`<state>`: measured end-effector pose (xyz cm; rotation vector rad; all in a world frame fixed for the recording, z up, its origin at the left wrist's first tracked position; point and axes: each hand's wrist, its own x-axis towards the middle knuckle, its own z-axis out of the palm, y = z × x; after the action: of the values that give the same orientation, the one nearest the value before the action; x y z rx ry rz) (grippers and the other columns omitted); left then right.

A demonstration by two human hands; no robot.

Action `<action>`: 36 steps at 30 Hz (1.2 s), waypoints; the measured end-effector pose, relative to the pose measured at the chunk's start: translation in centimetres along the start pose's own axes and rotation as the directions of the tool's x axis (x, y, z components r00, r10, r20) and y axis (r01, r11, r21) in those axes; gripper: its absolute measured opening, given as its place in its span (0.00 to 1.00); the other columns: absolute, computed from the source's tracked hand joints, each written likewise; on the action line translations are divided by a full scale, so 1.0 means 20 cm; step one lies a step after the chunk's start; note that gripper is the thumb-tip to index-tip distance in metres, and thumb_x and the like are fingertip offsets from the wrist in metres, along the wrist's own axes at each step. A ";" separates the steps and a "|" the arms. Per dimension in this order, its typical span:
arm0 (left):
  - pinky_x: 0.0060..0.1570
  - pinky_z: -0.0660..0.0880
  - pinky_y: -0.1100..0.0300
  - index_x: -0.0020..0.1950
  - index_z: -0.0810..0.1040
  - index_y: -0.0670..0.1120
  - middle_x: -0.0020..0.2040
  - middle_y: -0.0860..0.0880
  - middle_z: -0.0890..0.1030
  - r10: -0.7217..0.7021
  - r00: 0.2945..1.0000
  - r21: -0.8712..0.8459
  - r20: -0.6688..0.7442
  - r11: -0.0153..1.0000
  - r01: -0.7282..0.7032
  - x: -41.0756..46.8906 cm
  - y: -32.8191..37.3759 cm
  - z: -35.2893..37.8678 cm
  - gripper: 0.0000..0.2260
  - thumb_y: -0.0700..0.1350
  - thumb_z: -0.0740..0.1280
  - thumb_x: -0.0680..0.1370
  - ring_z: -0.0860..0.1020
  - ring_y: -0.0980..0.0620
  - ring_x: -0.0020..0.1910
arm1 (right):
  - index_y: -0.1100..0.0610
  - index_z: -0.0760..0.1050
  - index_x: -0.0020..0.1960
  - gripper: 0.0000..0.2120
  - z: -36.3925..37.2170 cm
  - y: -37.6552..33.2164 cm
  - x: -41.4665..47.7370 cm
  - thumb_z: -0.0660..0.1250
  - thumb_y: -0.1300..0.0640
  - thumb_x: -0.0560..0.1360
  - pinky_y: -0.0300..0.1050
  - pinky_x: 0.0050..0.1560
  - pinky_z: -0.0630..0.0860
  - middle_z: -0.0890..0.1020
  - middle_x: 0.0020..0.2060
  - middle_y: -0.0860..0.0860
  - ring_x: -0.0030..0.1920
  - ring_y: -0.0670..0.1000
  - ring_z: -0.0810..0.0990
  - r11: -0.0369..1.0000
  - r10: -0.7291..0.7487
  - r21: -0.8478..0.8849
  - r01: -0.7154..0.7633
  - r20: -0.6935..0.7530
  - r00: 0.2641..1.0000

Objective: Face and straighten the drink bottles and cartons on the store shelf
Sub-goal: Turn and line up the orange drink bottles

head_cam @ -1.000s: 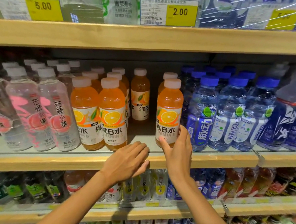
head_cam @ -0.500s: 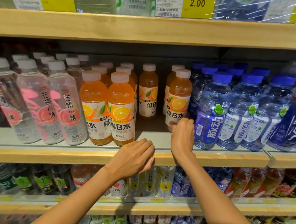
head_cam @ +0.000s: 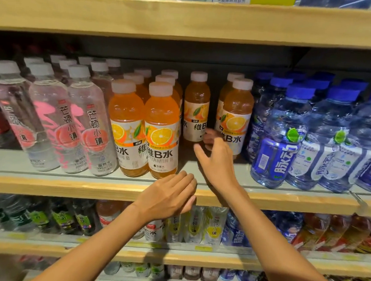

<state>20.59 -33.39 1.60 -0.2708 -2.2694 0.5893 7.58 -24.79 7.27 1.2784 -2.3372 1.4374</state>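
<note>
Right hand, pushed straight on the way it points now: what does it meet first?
Probably the set-back orange bottle: the right hand points into the gap straight at its label. Its fingertips are blurred, so they may already touch.

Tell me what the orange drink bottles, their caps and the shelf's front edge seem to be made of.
Orange drink bottles: clear glossy plastic, probably; the liquid shows through and highlights glint on the shoulders.
Caps: matte, opaque pale plastic, with no shine.
Shelf edge: light wood or a wood-look laminate, with faint grain and a satin finish; which one can't be told.
</note>
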 end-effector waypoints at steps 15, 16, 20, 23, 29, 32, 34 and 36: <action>0.45 0.79 0.56 0.52 0.82 0.37 0.50 0.40 0.83 -0.007 1.000 0.034 -0.009 0.999 0.007 0.01 0.01 -0.02 0.16 0.47 0.60 0.79 0.82 0.45 0.48 | 0.69 0.62 0.70 0.22 0.24 0.03 0.26 0.55 0.55 0.83 0.48 0.67 0.62 0.67 0.70 0.63 0.70 0.59 0.66 0.899 0.437 -0.160 -0.407 0.296 0.850; 0.45 0.79 0.56 0.52 0.82 0.38 0.50 0.40 0.83 -0.008 1.000 0.037 -0.010 0.999 0.008 0.01 0.01 -0.02 0.16 0.47 0.60 0.79 0.82 0.45 0.48 | 0.71 0.66 0.66 0.19 0.23 0.04 0.25 0.54 0.57 0.83 0.49 0.66 0.63 0.68 0.68 0.64 0.69 0.60 0.67 0.893 0.450 -0.171 -0.416 0.306 0.839; 0.46 0.79 0.56 0.51 0.82 0.37 0.49 0.40 0.83 -0.007 1.000 0.050 -0.007 0.999 0.007 0.01 0.01 -0.02 0.17 0.47 0.59 0.79 0.82 0.45 0.47 | 0.65 0.68 0.62 0.14 0.17 -0.01 0.15 0.62 0.58 0.80 0.48 0.62 0.66 0.71 0.65 0.62 0.65 0.60 0.71 0.959 0.279 -0.099 -0.267 0.143 0.950; 0.45 0.79 0.55 0.51 0.82 0.37 0.49 0.40 0.82 -0.008 1.000 0.052 0.002 0.999 0.007 0.01 0.01 -0.02 0.16 0.47 0.59 0.79 0.81 0.44 0.47 | 0.60 0.73 0.49 0.09 0.10 -0.03 0.03 0.68 0.54 0.76 0.54 0.48 0.77 0.79 0.49 0.61 0.50 0.62 0.78 0.991 0.127 -0.052 -0.127 0.000 0.992; 0.45 0.79 0.54 0.51 0.82 0.36 0.49 0.39 0.83 -0.017 1.000 0.048 0.012 0.999 0.016 0.01 0.01 -0.01 0.16 0.47 0.60 0.79 0.82 0.43 0.47 | 0.59 0.66 0.62 0.27 -0.05 0.03 -0.16 0.70 0.44 0.72 0.55 0.51 0.76 0.77 0.57 0.55 0.55 0.55 0.76 0.997 0.078 0.004 -0.078 -0.077 0.994; 0.45 0.79 0.54 0.52 0.82 0.36 0.50 0.38 0.83 -0.018 1.000 0.046 0.025 0.999 0.017 0.01 0.02 -0.01 0.16 0.46 0.60 0.79 0.82 0.43 0.47 | 0.56 0.63 0.69 0.35 -0.09 0.05 -0.19 0.71 0.42 0.69 0.53 0.56 0.75 0.75 0.61 0.53 0.59 0.52 0.75 0.993 0.111 0.048 -0.108 -0.070 0.991; 0.45 0.79 0.54 0.52 0.81 0.36 0.50 0.38 0.82 -0.018 0.999 0.046 0.040 0.999 0.016 0.01 0.02 -0.01 0.16 0.46 0.60 0.79 0.81 0.42 0.47 | 0.55 0.64 0.67 0.35 -0.08 0.05 -0.18 0.72 0.42 0.67 0.53 0.57 0.75 0.75 0.60 0.52 0.58 0.52 0.75 0.986 0.140 0.099 -0.134 -0.054 0.989; 0.45 0.79 0.53 0.52 0.81 0.36 0.50 0.38 0.82 -0.026 0.998 0.046 0.055 0.999 0.023 0.02 0.02 -0.02 0.16 0.46 0.59 0.79 0.81 0.42 0.47 | 0.54 0.65 0.62 0.32 -0.06 0.03 -0.15 0.74 0.42 0.66 0.56 0.55 0.76 0.76 0.56 0.52 0.56 0.53 0.76 0.971 0.178 0.165 -0.172 -0.023 0.984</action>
<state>20.65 -32.81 1.89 -0.2065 -2.3058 0.6423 8.71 -21.83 6.04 1.0918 -2.4029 1.7221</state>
